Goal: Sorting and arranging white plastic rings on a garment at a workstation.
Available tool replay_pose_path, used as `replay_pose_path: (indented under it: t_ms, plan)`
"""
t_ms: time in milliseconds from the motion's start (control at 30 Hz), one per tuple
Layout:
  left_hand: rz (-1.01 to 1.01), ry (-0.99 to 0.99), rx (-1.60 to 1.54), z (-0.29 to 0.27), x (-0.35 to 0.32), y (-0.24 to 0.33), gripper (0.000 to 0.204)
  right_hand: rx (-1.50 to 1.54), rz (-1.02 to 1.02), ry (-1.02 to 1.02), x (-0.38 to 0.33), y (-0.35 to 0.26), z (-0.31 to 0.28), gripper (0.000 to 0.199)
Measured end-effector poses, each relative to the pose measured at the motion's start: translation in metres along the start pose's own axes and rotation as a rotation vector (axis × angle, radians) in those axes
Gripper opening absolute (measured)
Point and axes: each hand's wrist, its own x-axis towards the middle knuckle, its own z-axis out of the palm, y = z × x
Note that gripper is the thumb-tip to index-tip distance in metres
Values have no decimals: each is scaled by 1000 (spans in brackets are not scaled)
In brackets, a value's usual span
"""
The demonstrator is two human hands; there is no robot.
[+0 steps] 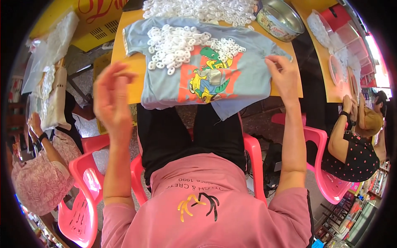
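A light blue T-shirt (161,87) with a green dinosaur print lies spread over the table, its lower edge hanging toward my lap. Two piles of small white oval plastic pieces with holes (171,47) rest on it. My left hand (113,97) is raised off the shirt's left side, fingers bent and smeared by motion; whether it holds anything is not visible. By the shirt's right sleeve, my right hand (284,76) has thumb and forefinger pinched together. Anything between those fingertips is too small to make out.
A bigger heap of the white pieces (202,10) covers the table's far side, beside a round metal tin (280,20). Pink plastic chairs (84,186) flank me. People work at tables on both sides; clear plastic tubs (347,41) stand on the right one.
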Motion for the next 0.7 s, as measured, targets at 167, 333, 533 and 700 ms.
replay_pose_path:
  t_ms: [167,333,533,700]
  plan:
    - [-139,-384,-269,81,-20,7,27,-363,-132,-2,12,-7,6,16]
    - [-48,-509,-356,132,-27,6,32,-386,-104,-76,22,-4,-2,16]
    - [-61,-586,-316,147,-26,-8,31,-311,-180,-324,33,-10,-16,16]
    - [-335,-573,-409,148,-26,-20,25,-175,-172,-357,29,-13,-19,15]
